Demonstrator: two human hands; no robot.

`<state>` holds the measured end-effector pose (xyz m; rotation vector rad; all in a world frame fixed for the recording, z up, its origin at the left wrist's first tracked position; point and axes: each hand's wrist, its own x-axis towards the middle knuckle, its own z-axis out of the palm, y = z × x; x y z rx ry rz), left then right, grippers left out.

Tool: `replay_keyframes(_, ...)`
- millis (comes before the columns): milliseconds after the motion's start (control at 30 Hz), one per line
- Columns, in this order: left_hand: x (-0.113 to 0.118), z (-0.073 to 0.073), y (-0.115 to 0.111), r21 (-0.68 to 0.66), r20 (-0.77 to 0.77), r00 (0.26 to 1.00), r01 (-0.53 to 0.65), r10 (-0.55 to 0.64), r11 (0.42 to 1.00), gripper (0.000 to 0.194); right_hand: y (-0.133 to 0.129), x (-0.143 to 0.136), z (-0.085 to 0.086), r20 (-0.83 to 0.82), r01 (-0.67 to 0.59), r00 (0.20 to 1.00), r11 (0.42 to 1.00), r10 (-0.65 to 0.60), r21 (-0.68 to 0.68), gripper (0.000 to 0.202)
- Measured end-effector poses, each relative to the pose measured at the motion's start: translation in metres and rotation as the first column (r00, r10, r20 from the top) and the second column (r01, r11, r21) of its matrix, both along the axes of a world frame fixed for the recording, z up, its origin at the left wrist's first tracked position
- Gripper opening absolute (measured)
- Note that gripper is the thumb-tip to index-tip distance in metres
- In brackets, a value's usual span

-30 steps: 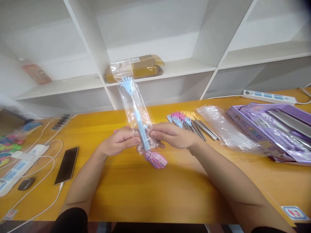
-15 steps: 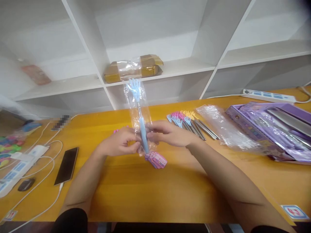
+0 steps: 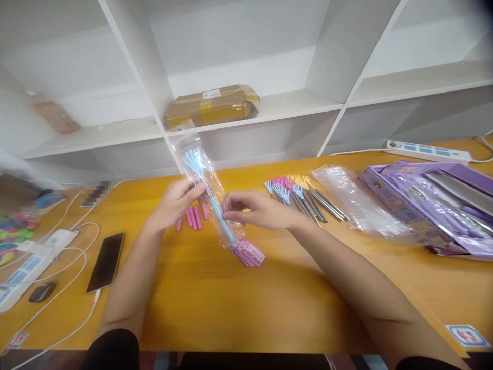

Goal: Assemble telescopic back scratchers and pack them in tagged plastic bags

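A light blue back scratcher with a hand-shaped head and a metal shaft lies tilted inside a clear plastic bag. My left hand is closed on the bagged back scratcher near the shaft, just below the head. Beside the blue handle, my right hand is curled with its fingertips pinched at the bag's right edge. Below the handle's end sits a small stack of pink printed cards. Several pink handle tubes lie on the table behind the left hand.
To the right are several back scratcher heads with metal rods, a pile of clear bags and a purple box. A phone, cables and a power strip occupy the left. A cardboard box rests on the shelf.
My left hand has moved up from the handle's lower part to the shaft. The bagged back scratcher now leans further left, uncovering the pink tubes. My right hand has shifted slightly left.
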<state>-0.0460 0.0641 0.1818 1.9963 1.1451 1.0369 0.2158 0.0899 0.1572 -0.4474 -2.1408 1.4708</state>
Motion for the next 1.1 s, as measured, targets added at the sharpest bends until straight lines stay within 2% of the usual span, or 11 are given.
replay_keyframes(67, -0.002, -0.003, 0.008, 0.052, 0.169, 0.983, -0.087, 0.077, 0.995, 0.036, 0.000, -0.001, -0.002, 0.037, -0.018, 0.999, 1.000, 0.019, -0.016, 0.021)
replay_keyframes(167, -0.003, -0.006, 0.018, 0.079, 0.380, 0.920, -0.141, 0.101, 0.987, 0.040, 0.002, -0.003, -0.005, 0.109, -0.084, 0.990, 0.996, 0.087, -0.029, 0.020)
replay_keyframes(267, -0.003, -0.006, 0.021, 0.089, 0.459, 0.878, -0.198, 0.136, 0.976, 0.040, 0.005, -0.007, -0.012, 0.226, -0.174, 0.960, 0.985, 0.167, 0.010, 0.017)
replay_keyframes(433, -0.002, -0.002, 0.016, 0.113, 0.306, 0.948, -0.130, 0.090, 0.985, 0.030, 0.008, -0.018, -0.029, 0.451, -0.330, 0.838, 0.944, 0.306, -0.028, 0.018)
replay_keyframes(533, 0.000, -0.002, 0.012, 0.055, 0.166, 0.983, -0.087, 0.077, 0.995, 0.027, 0.008, -0.027, -0.039, 0.527, -0.395, 0.769, 0.917, 0.363, -0.055, 0.016)
replay_keyframes(667, 0.000, -0.004, 0.009, -0.030, 0.024, 0.994, -0.104, 0.104, 0.994, 0.024, 0.008, -0.032, -0.045, 0.591, -0.433, 0.705, 0.898, 0.392, -0.080, 0.018)
replay_keyframes(767, -0.003, -0.006, 0.010, -0.033, -0.059, 0.993, -0.100, 0.098, 0.994, 0.027, 0.011, -0.026, -0.042, 0.704, -0.413, 0.643, 0.911, 0.302, -0.014, 0.021)
replay_keyframes(867, -0.004, -0.006, 0.011, -0.026, -0.084, 0.993, -0.091, 0.089, 0.996, 0.027, 0.014, -0.015, -0.034, 0.808, -0.326, 0.582, 0.936, 0.092, 0.128, 0.035)
replay_keyframes(967, -0.002, -0.005, 0.009, -0.038, -0.073, 0.993, -0.096, 0.093, 0.995, 0.026, 0.015, -0.008, -0.029, 0.907, -0.265, 0.418, 0.947, -0.059, 0.184, 0.053)
replay_keyframes(1033, 0.000, -0.004, 0.008, -0.045, -0.042, 0.993, -0.113, 0.112, 0.993, 0.026, 0.014, -0.009, -0.029, 0.946, -0.250, 0.319, 0.957, -0.063, 0.148, 0.058)
replay_keyframes(1100, 0.002, -0.004, 0.008, -0.048, -0.011, 0.991, -0.135, 0.135, 0.990, 0.025, 0.014, -0.014, -0.033, 0.960, -0.247, 0.277, 0.964, -0.026, 0.097, 0.059)
